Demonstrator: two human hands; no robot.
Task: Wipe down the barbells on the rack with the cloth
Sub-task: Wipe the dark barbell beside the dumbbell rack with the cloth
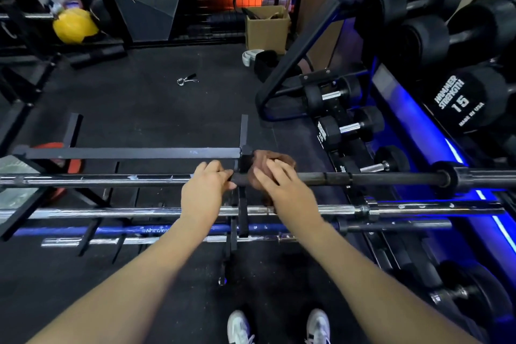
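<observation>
A black barbell (391, 177) lies across the top of the low black rack (131, 153). My right hand (282, 184) holds a brown cloth (262, 158) wrapped over this bar near the rack's right upright. Just left of it, my left hand (205, 186) grips the same bar. Below lie a chrome barbell (418, 208), a blue barbell (125, 230) and a short chrome bar (83, 241), all on lower rungs.
A dumbbell rack (435, 131) with blue lighting and black dumbbells runs along the right. A collar clip (186, 79) lies on the black rubber floor. A cardboard box (266, 26) and a yellow ball (74, 26) sit at the back. My white shoes (279, 327) stand below.
</observation>
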